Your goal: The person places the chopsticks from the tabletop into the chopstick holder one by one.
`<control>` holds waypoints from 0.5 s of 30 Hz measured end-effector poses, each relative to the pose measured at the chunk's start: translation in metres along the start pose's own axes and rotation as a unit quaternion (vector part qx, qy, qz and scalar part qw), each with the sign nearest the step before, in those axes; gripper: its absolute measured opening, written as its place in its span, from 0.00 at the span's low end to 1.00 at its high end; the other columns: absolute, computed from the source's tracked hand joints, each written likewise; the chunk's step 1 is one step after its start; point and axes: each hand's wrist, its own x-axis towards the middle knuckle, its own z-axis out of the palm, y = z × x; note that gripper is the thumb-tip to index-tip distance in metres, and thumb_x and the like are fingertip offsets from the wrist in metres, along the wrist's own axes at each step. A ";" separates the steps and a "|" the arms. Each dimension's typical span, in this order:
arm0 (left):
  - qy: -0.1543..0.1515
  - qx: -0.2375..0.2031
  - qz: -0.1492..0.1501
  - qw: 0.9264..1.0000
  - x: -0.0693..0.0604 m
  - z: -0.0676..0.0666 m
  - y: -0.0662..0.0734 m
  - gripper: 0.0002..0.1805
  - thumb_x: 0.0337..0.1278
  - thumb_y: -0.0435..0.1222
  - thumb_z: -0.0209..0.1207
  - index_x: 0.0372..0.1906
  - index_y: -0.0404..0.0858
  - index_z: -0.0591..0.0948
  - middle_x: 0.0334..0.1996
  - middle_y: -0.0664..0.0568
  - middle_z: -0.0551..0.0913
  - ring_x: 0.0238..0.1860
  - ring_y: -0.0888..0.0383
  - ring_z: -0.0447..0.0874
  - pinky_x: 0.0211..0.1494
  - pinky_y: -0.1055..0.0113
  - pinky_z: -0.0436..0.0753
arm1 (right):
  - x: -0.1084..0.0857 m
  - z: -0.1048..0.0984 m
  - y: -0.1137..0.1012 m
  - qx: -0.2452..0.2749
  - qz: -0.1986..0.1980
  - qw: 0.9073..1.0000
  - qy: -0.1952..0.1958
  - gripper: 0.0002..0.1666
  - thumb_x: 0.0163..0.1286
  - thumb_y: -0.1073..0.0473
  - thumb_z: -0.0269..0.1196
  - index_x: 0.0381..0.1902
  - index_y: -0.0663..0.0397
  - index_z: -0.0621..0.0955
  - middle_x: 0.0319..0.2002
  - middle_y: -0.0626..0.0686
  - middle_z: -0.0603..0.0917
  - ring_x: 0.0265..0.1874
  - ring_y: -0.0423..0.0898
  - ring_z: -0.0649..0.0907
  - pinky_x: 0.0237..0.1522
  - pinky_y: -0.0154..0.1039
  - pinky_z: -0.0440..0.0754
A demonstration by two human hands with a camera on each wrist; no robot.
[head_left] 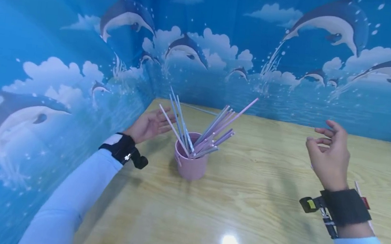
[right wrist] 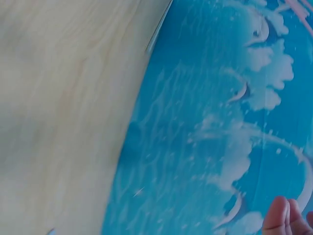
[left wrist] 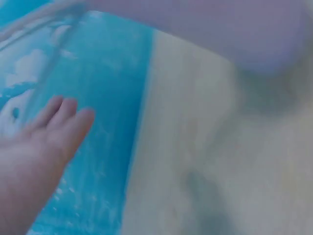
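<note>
A pink bucket [head_left: 191, 168] stands on the table, holding several thin sticks [head_left: 216, 126] in pink, purple and grey-blue that lean out in different directions. To its left is my left hand [head_left: 154, 124], palm turned up and fingers extended, just behind some of the sticks. Whether it touches them I cannot tell. In the left wrist view the bucket [left wrist: 220, 29] is blurred above the left hand [left wrist: 44, 147]. My right hand [head_left: 331, 158] is raised over the table's right side, fingers loosely bent, with nothing visible in it. Only its fingertips [right wrist: 283, 218] show in the right wrist view.
A grey-blue stick [head_left: 200, 109] lies along the back edge of the wooden table [head_left: 244, 206]. Another pale stick [head_left: 358, 189] is partly hidden by the right wrist, near a small red item [head_left: 365, 202]. Dolphin-print curtains [head_left: 214, 80] border the table's back and left.
</note>
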 end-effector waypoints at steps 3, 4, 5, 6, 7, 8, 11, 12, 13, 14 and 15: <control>0.075 -0.026 0.008 0.997 0.011 0.004 0.012 0.25 0.62 0.39 0.32 0.63 0.38 0.46 0.63 0.37 0.51 0.63 0.47 0.53 0.65 0.57 0.55 | -0.009 -0.009 0.012 0.005 0.027 1.000 -0.011 0.31 0.59 0.58 0.50 0.60 0.41 0.54 0.44 0.40 0.69 0.33 0.28 0.70 0.31 0.17 0.68; 0.091 -0.019 0.005 0.996 0.013 0.006 0.015 0.26 0.62 0.41 0.34 0.63 0.38 0.47 0.62 0.38 0.53 0.61 0.48 0.57 0.65 0.57 0.57 | -0.012 -0.012 0.015 0.010 0.035 0.999 -0.012 0.31 0.59 0.58 0.50 0.60 0.41 0.54 0.44 0.39 0.69 0.34 0.28 0.70 0.31 0.17 0.68; 0.109 -0.003 0.003 0.994 0.015 0.008 0.017 0.26 0.62 0.43 0.36 0.62 0.38 0.50 0.61 0.39 0.58 0.59 0.50 0.62 0.64 0.57 0.59 | -0.016 -0.014 0.017 0.017 0.043 0.999 -0.011 0.31 0.59 0.58 0.50 0.60 0.42 0.54 0.44 0.38 0.69 0.34 0.29 0.70 0.31 0.17 0.68; 0.127 0.014 0.003 0.992 0.016 0.011 0.019 0.26 0.61 0.43 0.38 0.62 0.38 0.52 0.58 0.40 0.63 0.55 0.52 0.67 0.63 0.57 0.61 | -0.020 -0.016 0.018 0.023 0.051 0.998 -0.006 0.31 0.59 0.59 0.50 0.60 0.43 0.54 0.44 0.38 0.69 0.34 0.29 0.70 0.31 0.17 0.68; 0.138 0.033 0.005 0.990 0.017 0.013 0.021 0.25 0.60 0.42 0.40 0.61 0.38 0.55 0.55 0.41 0.67 0.52 0.53 0.71 0.62 0.56 0.63 | -0.024 -0.019 0.019 0.031 0.060 0.998 0.000 0.31 0.59 0.60 0.50 0.60 0.44 0.55 0.44 0.38 0.69 0.35 0.29 0.70 0.31 0.17 0.69; 0.150 0.052 0.007 0.987 0.017 0.015 0.024 0.25 0.58 0.43 0.42 0.59 0.39 0.58 0.52 0.43 0.71 0.49 0.55 0.73 0.61 0.56 0.64 | -0.028 -0.022 0.020 0.042 0.066 0.997 0.008 0.31 0.58 0.62 0.50 0.59 0.45 0.55 0.43 0.38 0.69 0.35 0.30 0.71 0.31 0.17 0.69; 0.152 0.114 0.017 0.982 0.017 0.022 0.034 0.25 0.54 0.43 0.48 0.57 0.41 0.62 0.44 0.50 0.75 0.45 0.57 0.75 0.59 0.56 0.66 | -0.040 -0.032 0.021 0.076 0.082 0.993 0.038 0.31 0.57 0.66 0.50 0.58 0.48 0.57 0.43 0.41 0.71 0.35 0.32 0.72 0.30 0.17 0.72; 0.145 0.133 0.020 0.980 0.016 0.024 0.038 0.25 0.53 0.44 0.49 0.57 0.42 0.63 0.43 0.51 0.75 0.45 0.57 0.74 0.58 0.56 0.67 | -0.043 -0.036 0.022 0.092 0.086 0.991 0.046 0.31 0.56 0.67 0.50 0.58 0.49 0.58 0.43 0.42 0.71 0.34 0.33 0.73 0.30 0.17 0.72; 0.134 0.151 0.026 0.979 0.015 0.027 0.042 0.26 0.52 0.44 0.50 0.57 0.42 0.63 0.43 0.51 0.75 0.46 0.56 0.74 0.58 0.57 0.68 | -0.046 -0.038 0.024 0.093 0.088 0.990 0.051 0.31 0.56 0.68 0.50 0.58 0.49 0.58 0.43 0.43 0.72 0.34 0.33 0.73 0.29 0.17 0.73; 0.126 0.164 0.031 0.978 0.013 0.031 0.046 0.26 0.51 0.44 0.51 0.57 0.42 0.64 0.43 0.51 0.75 0.47 0.55 0.74 0.58 0.57 0.68 | -0.049 -0.041 0.025 0.093 0.090 0.990 0.056 0.31 0.56 0.68 0.50 0.58 0.49 0.58 0.43 0.43 0.72 0.34 0.34 0.73 0.29 0.17 0.73; 0.114 0.179 0.038 0.976 0.011 0.035 0.050 0.25 0.52 0.43 0.50 0.56 0.41 0.65 0.43 0.51 0.75 0.48 0.54 0.74 0.57 0.58 0.69 | -0.051 -0.043 0.027 0.089 0.092 0.990 0.059 0.31 0.56 0.69 0.50 0.58 0.49 0.58 0.43 0.43 0.72 0.34 0.33 0.73 0.29 0.17 0.73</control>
